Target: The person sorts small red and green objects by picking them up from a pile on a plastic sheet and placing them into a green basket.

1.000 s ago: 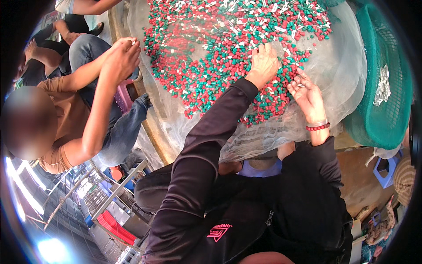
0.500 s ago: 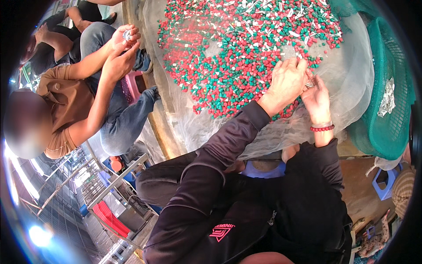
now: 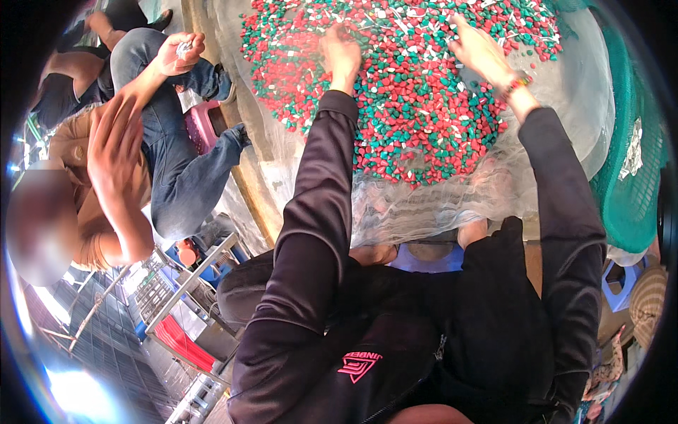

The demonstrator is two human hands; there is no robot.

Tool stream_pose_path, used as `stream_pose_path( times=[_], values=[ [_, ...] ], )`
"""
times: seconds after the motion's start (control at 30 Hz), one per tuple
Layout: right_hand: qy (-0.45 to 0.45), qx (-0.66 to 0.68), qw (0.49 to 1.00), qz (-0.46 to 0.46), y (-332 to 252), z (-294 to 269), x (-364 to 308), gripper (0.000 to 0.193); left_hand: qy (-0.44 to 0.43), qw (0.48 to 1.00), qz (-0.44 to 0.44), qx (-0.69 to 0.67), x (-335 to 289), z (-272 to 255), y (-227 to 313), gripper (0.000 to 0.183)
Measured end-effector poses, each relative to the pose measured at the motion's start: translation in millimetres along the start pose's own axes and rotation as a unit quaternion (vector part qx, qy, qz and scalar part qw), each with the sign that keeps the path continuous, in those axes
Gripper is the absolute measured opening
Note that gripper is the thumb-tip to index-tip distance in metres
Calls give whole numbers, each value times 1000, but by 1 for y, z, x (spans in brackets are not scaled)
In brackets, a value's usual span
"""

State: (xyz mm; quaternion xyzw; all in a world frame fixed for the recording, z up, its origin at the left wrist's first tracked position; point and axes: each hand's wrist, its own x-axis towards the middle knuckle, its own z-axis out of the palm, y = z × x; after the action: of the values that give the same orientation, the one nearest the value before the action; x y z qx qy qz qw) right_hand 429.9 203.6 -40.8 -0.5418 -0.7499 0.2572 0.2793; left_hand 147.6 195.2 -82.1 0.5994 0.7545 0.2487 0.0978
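A wide spread of small red, green and white pieces (image 3: pixel 417 131) lies on a translucent mesh sheet (image 3: pixel 395 208), with thin white strips (image 3: pixel 417 21) among them. My left hand (image 3: pixel 340 55) is low over the left part of the spread, its fingertips blurred and partly hidden, so its grip cannot be made out. Over the right part reaches my right hand (image 3: pixel 482 53), thumb and index finger apart, nothing visible between them. A beaded bracelet (image 3: pixel 517 85) circles my right wrist.
A green mesh basket (image 3: pixel 625 205) stands at the right, with crumpled silvery material (image 3: pixel 632 148) in it. At the left, a co-worker in brown holds something silvery in one hand (image 3: pixel 180 55). A pink stool (image 3: pixel 203 127) and a blue stool (image 3: pixel 621 286) stand nearby.
My hands were together over the right side of the pieces. They have separated, the left moving far to the left, the right reaching farther away. The co-worker's hands have also parted.
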Motion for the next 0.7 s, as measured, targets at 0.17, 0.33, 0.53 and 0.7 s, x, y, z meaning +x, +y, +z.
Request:
stream_pose_path(
  times=[0.17, 0.33, 0.53, 0.7],
  values=[
    [-164, -198, 965, 46, -3, 24, -8, 40, -128, 973, 64, -182, -32, 20, 53, 47],
    [-214, -121, 967, 60, -21, 10, -57, 47, -360, 908, 13, -213, -62, 0, 97, 49],
    [-141, 141, 971, 128, -54, -31, -111, 36, -537, 745, -119, -378, -75, -70, 93, 19],
    [-174, 99, 956, 212, -54, -48, -120, 33, -541, 787, -126, -268, -68, -83, 100, 19]
  ],
)
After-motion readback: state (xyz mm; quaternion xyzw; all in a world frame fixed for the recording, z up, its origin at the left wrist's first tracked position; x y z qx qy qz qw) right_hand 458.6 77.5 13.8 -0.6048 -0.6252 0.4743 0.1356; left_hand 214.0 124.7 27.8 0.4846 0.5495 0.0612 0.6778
